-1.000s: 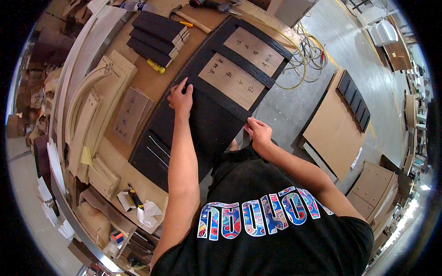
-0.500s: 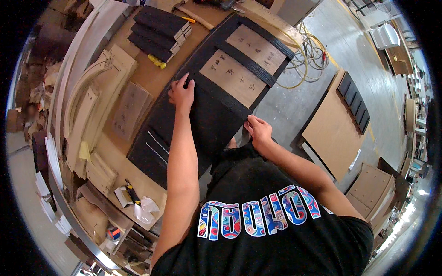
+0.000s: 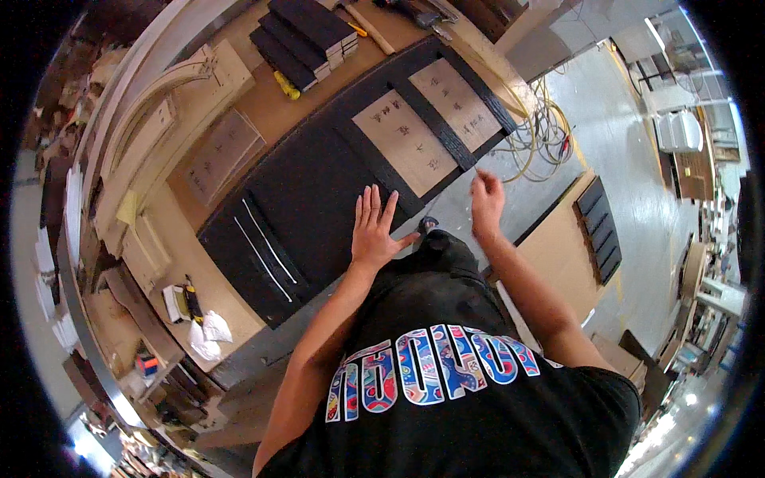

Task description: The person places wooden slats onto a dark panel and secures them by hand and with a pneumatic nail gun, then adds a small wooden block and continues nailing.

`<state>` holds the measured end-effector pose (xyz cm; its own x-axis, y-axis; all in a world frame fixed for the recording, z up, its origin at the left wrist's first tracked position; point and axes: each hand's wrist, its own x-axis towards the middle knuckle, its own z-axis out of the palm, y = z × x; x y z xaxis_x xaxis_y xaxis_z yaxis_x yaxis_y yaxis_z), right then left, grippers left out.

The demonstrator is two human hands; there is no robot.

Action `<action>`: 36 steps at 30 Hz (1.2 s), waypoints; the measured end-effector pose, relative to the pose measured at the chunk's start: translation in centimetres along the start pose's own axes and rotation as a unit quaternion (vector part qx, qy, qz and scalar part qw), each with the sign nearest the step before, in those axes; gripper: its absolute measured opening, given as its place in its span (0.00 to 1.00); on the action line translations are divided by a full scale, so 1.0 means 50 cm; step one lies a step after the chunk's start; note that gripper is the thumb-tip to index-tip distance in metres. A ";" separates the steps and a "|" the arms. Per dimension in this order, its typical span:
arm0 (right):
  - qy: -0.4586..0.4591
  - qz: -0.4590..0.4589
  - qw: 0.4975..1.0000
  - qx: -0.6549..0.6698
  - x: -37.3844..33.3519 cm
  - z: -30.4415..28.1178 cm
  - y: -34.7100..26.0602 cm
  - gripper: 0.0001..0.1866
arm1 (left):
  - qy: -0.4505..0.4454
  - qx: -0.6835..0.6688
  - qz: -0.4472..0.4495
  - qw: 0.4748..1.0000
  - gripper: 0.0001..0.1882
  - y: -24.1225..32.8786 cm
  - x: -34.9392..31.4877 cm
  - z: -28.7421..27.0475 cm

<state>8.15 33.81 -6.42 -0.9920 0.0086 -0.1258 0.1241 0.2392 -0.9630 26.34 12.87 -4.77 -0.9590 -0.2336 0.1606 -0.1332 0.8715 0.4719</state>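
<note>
A long black panel (image 3: 307, 187) with a curved far edge lies across the bench. Black strips cross it, with a strip (image 3: 434, 127) between two bare brown rectangles (image 3: 405, 143) that bear handwriting. Near the panel's front edge, my left hand (image 3: 374, 227) rests flat with its fingers spread. My right hand (image 3: 488, 203) is just off the near edge, close to that strip's end, fingers curled in and nothing visible in them. Two thin white rods (image 3: 263, 259) lie on the panel's left part.
Stacked black-covered boards (image 3: 307, 40) and a hammer (image 3: 370, 28) lie at the back of the bench (image 3: 239, 307). Pale curved wooden pieces (image 3: 159, 135) fill its left. Looped hoses (image 3: 546, 131) and a brown board (image 3: 558, 247) are on the right.
My left hand has come from the panel's far side to its near edge and flattened. My right hand has let go of a strip's end at the near edge and moved rightward and farther away.
</note>
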 end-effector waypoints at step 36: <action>-0.246 -0.433 0.804 -0.324 0.976 0.116 -0.380 0.43 | -0.014 0.008 -0.150 0.989 0.51 0.037 0.043 0.005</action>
<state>-42.51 24.04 4.34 -0.5517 -0.7811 0.2925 -0.8044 0.4057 -0.4339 23.96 14.09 -3.75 -0.8822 -0.4709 -0.0080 -0.4163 0.7717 0.4808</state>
